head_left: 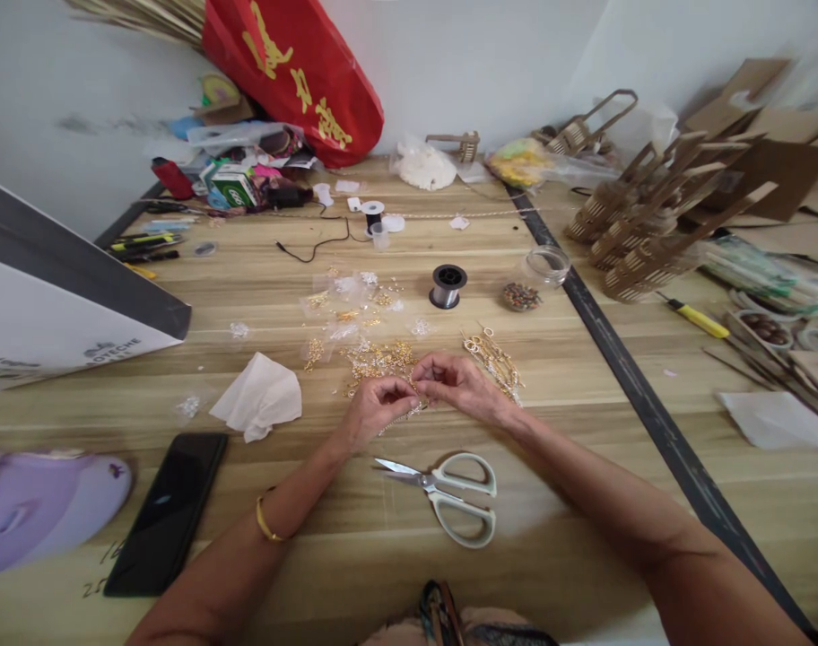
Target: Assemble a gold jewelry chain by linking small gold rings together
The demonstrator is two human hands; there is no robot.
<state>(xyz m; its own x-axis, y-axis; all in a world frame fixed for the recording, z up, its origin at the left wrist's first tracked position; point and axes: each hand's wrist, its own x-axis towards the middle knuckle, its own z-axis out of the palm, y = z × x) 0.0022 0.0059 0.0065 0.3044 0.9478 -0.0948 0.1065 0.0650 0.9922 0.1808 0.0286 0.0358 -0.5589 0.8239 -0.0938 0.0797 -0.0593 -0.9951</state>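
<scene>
My left hand (380, 408) and my right hand (455, 384) meet fingertip to fingertip over the table, both in a pinch. From the left fingers a thin beaded strand (399, 420) trails down onto the wood. What the right fingertips pinch is too small to make out. Just beyond the hands lies a scatter of gold and silver beads (382, 357). To the right of my right hand rests a bundle of finished-looking beaded strands (493, 359) with ring ends. White-handled scissors (442, 493) lie partly open in front of my hands.
A spool of thin wire (448, 287) and a jar of dark beads (522, 294) stand behind the beads. At left are a crumpled tissue (259, 397), a black phone (169, 511) and a purple object (52, 502). Small woven baskets (641, 242) crowd the right.
</scene>
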